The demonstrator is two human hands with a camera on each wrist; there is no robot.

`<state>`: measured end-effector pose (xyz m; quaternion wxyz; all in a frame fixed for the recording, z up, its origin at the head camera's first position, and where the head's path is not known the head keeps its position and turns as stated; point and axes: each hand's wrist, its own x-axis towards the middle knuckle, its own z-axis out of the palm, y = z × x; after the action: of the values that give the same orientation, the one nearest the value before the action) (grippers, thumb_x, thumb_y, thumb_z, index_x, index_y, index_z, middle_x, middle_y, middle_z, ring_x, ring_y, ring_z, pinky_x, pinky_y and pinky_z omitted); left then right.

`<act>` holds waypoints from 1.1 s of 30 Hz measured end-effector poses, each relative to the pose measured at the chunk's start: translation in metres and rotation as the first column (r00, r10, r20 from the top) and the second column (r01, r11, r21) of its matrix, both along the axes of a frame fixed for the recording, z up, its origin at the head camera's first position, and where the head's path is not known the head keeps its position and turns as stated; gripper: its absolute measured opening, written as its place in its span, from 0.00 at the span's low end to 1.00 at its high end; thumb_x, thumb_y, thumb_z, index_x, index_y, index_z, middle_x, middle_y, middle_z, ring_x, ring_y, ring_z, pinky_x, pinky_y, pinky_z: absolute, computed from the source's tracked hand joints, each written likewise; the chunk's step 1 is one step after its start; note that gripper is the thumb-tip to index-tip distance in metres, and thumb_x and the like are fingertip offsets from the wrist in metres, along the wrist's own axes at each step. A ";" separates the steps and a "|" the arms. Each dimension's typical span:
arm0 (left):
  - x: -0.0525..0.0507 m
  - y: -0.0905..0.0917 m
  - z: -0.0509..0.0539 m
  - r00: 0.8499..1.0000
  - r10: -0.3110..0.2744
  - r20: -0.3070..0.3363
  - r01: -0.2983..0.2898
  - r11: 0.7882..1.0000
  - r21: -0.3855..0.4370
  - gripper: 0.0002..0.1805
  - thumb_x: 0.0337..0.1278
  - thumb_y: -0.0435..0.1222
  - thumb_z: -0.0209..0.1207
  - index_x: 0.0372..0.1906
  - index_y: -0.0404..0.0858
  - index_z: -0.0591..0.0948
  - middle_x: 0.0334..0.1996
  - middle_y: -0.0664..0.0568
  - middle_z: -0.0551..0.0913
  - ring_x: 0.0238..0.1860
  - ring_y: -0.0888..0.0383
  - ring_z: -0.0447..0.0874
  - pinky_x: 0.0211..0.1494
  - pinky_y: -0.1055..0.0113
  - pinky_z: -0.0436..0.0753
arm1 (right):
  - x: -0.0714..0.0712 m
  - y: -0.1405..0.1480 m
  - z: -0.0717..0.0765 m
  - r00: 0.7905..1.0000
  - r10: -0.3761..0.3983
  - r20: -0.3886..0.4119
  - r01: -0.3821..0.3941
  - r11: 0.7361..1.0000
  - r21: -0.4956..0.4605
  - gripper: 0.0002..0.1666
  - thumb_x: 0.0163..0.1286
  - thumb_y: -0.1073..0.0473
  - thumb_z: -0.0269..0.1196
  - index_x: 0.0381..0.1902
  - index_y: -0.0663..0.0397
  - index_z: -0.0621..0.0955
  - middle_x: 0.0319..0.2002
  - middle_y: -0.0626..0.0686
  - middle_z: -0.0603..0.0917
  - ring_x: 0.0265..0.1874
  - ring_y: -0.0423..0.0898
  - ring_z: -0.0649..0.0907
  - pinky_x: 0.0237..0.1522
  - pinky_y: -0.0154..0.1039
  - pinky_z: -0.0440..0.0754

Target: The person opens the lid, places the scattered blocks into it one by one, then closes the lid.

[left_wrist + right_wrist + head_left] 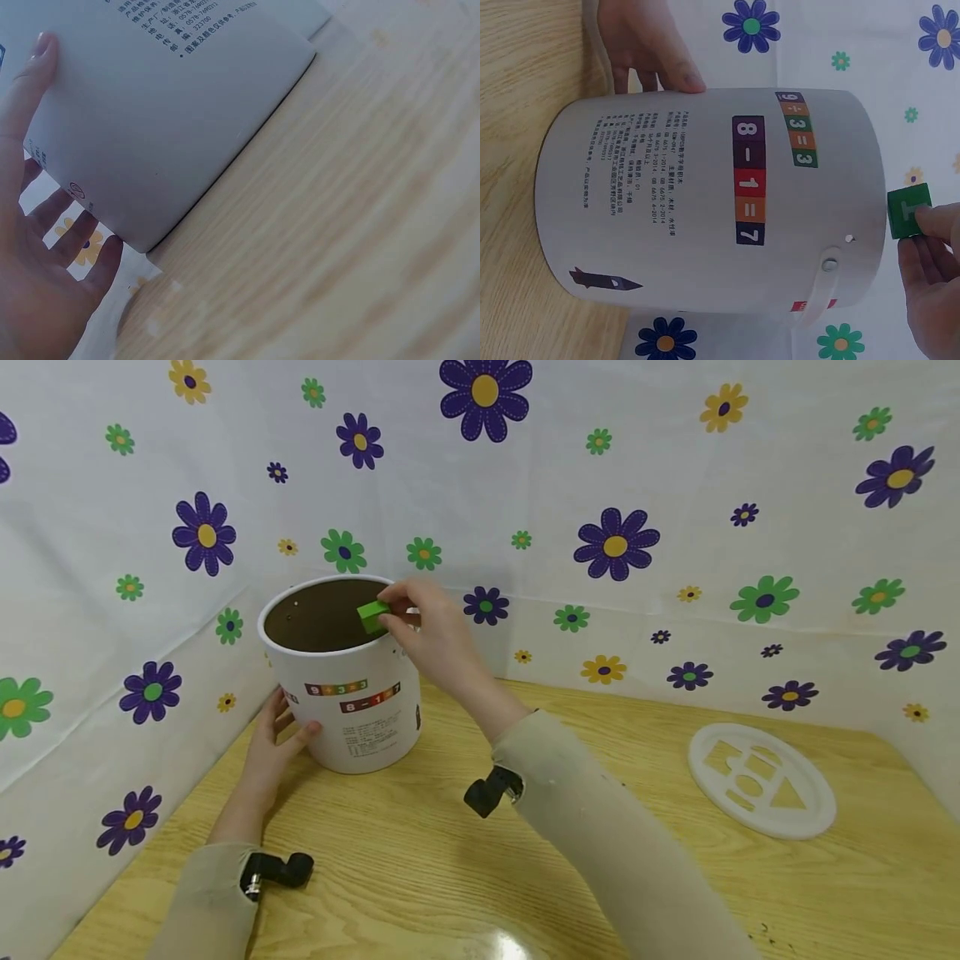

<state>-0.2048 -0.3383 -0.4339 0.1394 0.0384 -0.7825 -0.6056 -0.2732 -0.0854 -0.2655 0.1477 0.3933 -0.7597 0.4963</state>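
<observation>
A white bucket [375, 718] with a brown inside and printed sums on its wall stands upright on the table at the left. My left hand [266, 756] rests against its lower left side. The left wrist view shows the thumb [34, 82] on the printed wall and the other fingers spread at the far side. Over the right part of the rim, my right hand [444, 639] pinches a small green block [372, 616] between thumb and fingers. A pale mark like a letter shows on the block [909, 202] in the right wrist view. The bucket's bottom is hidden.
A white round lid [817, 802] with cut-out shapes lies on the wood-grain table [420, 877] at the right. Flower-printed white cloth [555, 485] hangs behind and to the left, close to the bucket. A white handle [823, 296] is fixed near the bucket's rim.
</observation>
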 end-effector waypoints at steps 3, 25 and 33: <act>0.001 0.001 0.001 1.000 0.000 0.002 0.000 1.000 0.001 0.46 0.63 0.42 0.59 0.77 0.51 0.44 0.75 0.45 0.46 0.71 0.41 0.48 0.69 0.41 0.57 | -0.002 -0.004 -0.002 0.999 -0.011 0.034 0.010 0.998 0.056 0.12 0.66 0.67 0.62 0.47 0.61 0.78 0.44 0.53 0.79 0.43 0.42 0.77 0.48 0.23 0.77; 0.001 0.000 0.000 1.000 0.006 0.009 -0.006 1.000 -0.003 0.46 0.63 0.43 0.59 0.77 0.52 0.44 0.75 0.45 0.46 0.71 0.41 0.48 0.70 0.41 0.55 | 0.000 -0.007 -0.008 1.000 -0.011 0.014 0.009 0.993 0.116 0.12 0.66 0.67 0.62 0.48 0.62 0.78 0.45 0.54 0.78 0.45 0.43 0.79 0.48 0.21 0.75; -0.001 -0.001 -0.002 1.000 0.004 0.010 -0.004 1.000 -0.001 0.46 0.63 0.42 0.60 0.77 0.51 0.43 0.75 0.45 0.45 0.71 0.41 0.48 0.70 0.41 0.55 | 0.000 -0.007 -0.008 1.000 -0.005 0.020 0.002 0.995 0.104 0.12 0.66 0.68 0.62 0.48 0.63 0.78 0.46 0.54 0.78 0.46 0.43 0.78 0.49 0.21 0.75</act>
<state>-0.2055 -0.3397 -0.4355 0.1368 0.0430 -0.7835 -0.6046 -0.2735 -0.0922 -0.2736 0.1202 0.3940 -0.7867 0.4597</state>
